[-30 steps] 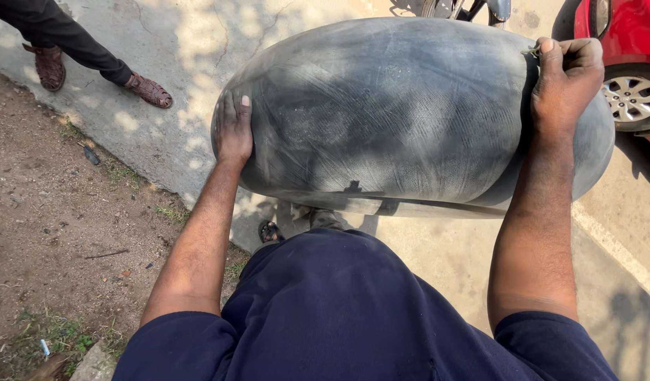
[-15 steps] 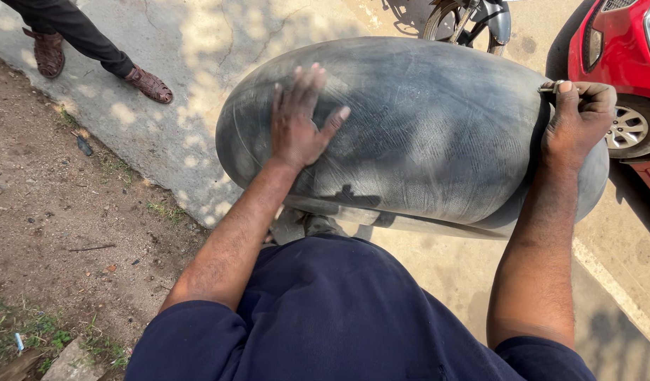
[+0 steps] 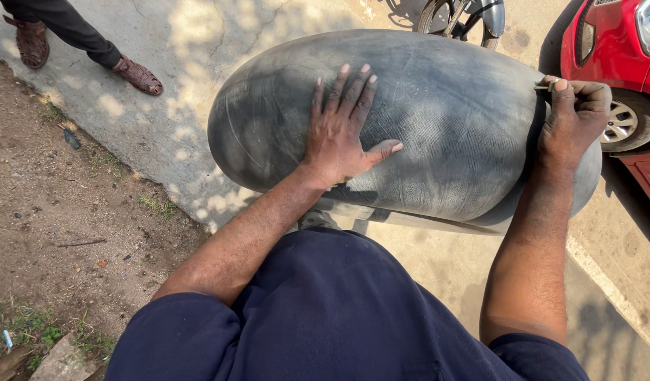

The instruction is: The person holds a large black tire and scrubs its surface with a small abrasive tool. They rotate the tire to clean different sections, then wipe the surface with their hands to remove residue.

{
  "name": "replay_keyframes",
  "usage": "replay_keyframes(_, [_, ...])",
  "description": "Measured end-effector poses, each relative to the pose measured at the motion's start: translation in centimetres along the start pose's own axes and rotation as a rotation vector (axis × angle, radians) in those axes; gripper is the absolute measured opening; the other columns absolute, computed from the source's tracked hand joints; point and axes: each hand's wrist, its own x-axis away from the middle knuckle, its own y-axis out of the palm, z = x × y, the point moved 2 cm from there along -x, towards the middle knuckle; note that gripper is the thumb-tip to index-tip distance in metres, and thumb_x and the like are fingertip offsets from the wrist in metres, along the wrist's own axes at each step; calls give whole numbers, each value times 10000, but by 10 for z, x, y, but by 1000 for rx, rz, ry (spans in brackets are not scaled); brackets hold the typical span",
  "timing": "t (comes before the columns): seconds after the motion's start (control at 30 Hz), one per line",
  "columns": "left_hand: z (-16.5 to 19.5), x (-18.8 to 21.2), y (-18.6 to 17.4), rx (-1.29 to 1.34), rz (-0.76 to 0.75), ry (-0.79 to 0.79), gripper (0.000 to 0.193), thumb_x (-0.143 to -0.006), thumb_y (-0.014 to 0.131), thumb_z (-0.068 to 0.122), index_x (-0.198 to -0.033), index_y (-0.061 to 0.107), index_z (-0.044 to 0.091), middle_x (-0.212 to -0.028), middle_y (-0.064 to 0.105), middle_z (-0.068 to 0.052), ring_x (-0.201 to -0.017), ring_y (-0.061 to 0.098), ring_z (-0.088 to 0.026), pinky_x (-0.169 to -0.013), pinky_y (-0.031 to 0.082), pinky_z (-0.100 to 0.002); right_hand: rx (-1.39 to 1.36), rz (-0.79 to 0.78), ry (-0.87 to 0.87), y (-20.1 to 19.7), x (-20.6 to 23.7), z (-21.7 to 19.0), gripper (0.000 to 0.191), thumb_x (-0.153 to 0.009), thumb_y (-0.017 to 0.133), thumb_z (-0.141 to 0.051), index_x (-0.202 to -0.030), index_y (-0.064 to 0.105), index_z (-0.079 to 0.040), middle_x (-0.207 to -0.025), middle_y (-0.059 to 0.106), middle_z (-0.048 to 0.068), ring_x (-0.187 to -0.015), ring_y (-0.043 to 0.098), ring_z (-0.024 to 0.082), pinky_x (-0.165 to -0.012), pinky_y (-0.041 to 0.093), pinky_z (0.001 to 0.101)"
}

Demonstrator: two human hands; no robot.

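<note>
Closest in, a dark blue shirt fills the bottom of the view, with both bare forearms reaching forward out of it. Just past the belly, a big inflated black inner tube is held up against the person's front, its long axis running side to side, from the left grip across to the right one.

The left hand lies flat on the near upper face of the tube, fingers spread and pointing away, thumb out toward the right, palm pressing the rubber. The tube's bulk extends to both sides of that palm and away beyond it.

The right hand sits at the tube's far right end, where the rubber folds into a crease. Its fingers are curled tight, pinching a small metal valve stem just off the thumb's tip. That hand is the nearer one to the valve; the left is well apart from it.

Beyond the tube: pale concrete pavement, another person's sandalled feet far left, a motorcycle wheel, a red car far right.
</note>
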Motion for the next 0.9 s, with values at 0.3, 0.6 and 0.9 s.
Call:
replay_keyframes(0.3, [-70, -43, 33, 376, 63, -308, 941, -960, 302, 852, -1668, 276, 234, -1763, 182, -108, -1629, 131, -333, -1296, 33, -631, -16, 16, 8, -38, -50, 9, 180, -1144, 752, -21, -1076, 586, -9, -1032, 683, 86, -991, 712, 174, -978, 611, 314])
replay_keyframes(0.6, [-70, -6, 37, 371, -82, -696, 972, -946, 267, 830, -1664, 168, 181, -1745, 104, -129, -1606, 109, -374, -1236, 63, -662, -178, 44, 91, -37, 2, -24, 134, -1065, 749, -44, -1068, 625, 6, -974, 693, 80, -908, 745, 184, -891, 620, 306])
replay_keyframes(0.9, [186, -92, -50, -25, -46, 58, 954, -956, 330, 824, -1638, 256, 160, -1712, 216, -96, -1584, 127, -360, -1254, 16, -659, 41, -22, 73, -62, -31, -95, 169, -1092, 714, -135, -1109, 742, 31, -948, 740, 60, -862, 676, 101, -808, 536, 229])
